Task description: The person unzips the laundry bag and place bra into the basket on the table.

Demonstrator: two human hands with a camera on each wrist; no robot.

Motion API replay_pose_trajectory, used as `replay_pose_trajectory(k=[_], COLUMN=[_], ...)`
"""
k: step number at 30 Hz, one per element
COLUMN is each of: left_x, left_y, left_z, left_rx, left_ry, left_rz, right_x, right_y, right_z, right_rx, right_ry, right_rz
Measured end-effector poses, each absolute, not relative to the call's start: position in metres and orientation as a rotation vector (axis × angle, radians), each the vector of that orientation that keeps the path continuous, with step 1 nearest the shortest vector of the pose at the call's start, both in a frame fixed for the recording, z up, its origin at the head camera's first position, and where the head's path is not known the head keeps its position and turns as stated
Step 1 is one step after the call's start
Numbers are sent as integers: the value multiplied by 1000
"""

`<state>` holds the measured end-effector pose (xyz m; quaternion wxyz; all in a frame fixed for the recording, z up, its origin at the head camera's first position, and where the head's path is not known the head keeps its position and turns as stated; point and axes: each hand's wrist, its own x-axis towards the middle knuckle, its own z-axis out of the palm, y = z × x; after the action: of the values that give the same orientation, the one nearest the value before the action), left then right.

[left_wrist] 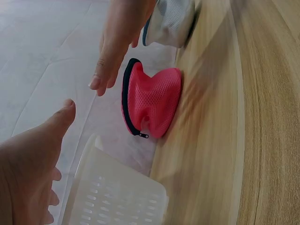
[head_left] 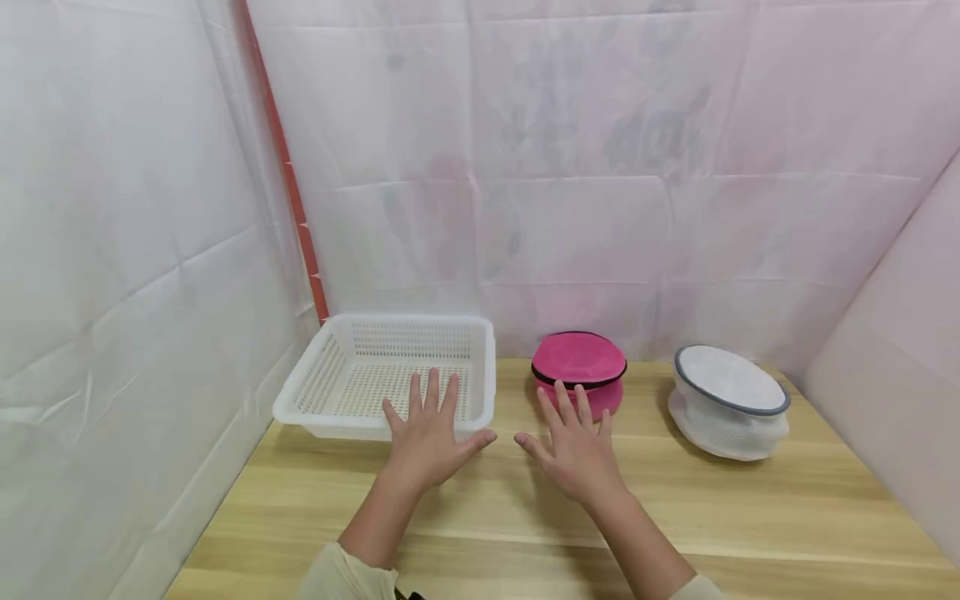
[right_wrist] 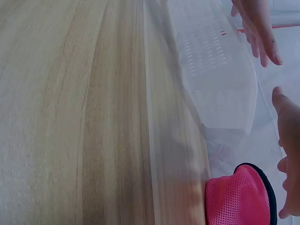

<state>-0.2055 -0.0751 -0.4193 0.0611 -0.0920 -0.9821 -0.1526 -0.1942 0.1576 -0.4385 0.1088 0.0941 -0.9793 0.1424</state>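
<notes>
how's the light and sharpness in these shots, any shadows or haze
Head view: bright, fairly even light, with only soft shadows on the wooden table; left wrist view: dimmer, with a soft-edged shadow beside the pink mesh bag; right wrist view: hazy, the white basket looking washed out.

In the head view are seen a slotted white basket (head_left: 408,340) centre-left, a black-edged pink mesh bag (head_left: 579,357) centre-right, a grey-rimmed white bag (head_left: 729,382) at right.
</notes>
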Motion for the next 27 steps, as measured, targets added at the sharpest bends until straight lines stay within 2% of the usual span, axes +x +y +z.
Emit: replay_pose_trajectory(k=[27], left_x=[-212], left_y=[-64], left_z=[-417], left_rx=[-347], left_ry=[-2846], left_rz=[-456], right_x=[-200], right_y=[163], right_z=[-433], right_rx=[385], right_ry=[-2722], right_rz=[385])
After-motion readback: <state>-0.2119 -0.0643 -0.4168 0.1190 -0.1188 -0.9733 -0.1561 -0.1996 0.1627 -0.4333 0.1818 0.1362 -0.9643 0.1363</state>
